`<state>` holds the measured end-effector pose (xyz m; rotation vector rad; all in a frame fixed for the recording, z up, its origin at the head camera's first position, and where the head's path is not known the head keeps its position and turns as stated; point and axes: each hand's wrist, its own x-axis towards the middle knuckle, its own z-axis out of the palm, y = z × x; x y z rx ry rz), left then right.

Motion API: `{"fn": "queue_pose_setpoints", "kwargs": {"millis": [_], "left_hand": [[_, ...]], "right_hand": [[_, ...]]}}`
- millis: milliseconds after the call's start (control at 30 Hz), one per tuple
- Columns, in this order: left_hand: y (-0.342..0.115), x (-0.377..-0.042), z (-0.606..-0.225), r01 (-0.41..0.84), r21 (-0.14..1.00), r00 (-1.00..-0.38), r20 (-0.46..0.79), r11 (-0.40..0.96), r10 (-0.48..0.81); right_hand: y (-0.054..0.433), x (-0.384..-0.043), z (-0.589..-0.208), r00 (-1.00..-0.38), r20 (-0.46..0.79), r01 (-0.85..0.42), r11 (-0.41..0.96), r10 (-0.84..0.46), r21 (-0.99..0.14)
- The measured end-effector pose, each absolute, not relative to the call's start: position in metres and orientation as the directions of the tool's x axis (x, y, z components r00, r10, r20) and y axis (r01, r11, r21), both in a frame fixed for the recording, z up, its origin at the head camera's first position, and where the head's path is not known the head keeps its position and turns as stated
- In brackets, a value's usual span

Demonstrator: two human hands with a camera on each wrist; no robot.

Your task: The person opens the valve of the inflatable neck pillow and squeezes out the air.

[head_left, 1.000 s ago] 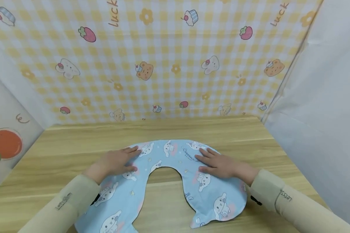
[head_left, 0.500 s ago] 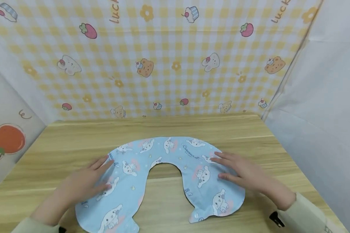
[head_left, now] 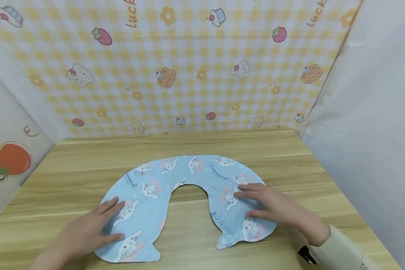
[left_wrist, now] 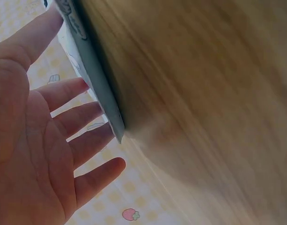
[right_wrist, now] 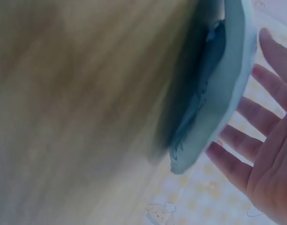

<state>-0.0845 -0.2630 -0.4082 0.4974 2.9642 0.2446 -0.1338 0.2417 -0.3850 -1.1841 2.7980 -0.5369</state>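
Observation:
A light blue U-shaped neck pillow (head_left: 185,170), printed with white cartoon characters, lies nearly flat on the wooden table, its opening facing me. My left hand (head_left: 82,234) rests on the outer edge of its left arm with fingers spread. On the right arm lie the fingertips of my right hand (head_left: 273,204), fingers straight and spread. In the left wrist view the fingers of the left hand (left_wrist: 35,122) touch the pillow's edge (left_wrist: 99,79). From the right wrist, the pillow's edge (right_wrist: 227,93) shows slightly off the tabletop, beside the right hand (right_wrist: 274,145).
The wooden table (head_left: 148,148) reaches back to a yellow checked cloth wall (head_left: 189,48). White side walls stand at left and right (head_left: 368,101). A black clip-like piece (head_left: 306,255) is near the right sleeve (head_left: 341,249).
Both hands have slid from the top of the curve outward and toward me, onto the two arms. The left arm of the pillow has shifted slightly inward and away from me.

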Motion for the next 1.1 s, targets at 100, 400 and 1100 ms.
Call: {"fn": "queue_pose_setpoints", "kwargs": {"millis": [100, 400, 1100], "left_hand": [[-0.263, -0.084, -0.407, 0.305, 0.177, -0.939, -0.109, 0.936, 0.326], [-0.262, -0.087, -0.407, 0.293, 0.166, -0.942, -0.116, 0.942, 0.314], [-0.264, -0.101, -0.402, 0.305, 0.204, -0.938, -0.104, 0.930, 0.330]], "right_hand": [[0.239, -0.132, -0.388, -0.716, 0.053, -0.670, 0.664, -0.696, -0.332], [0.236, -0.134, -0.387, -0.725, 0.027, -0.656, 0.679, -0.688, -0.329], [0.233, -0.149, -0.384, -0.710, 0.021, -0.657, 0.652, -0.704, -0.379]]}}
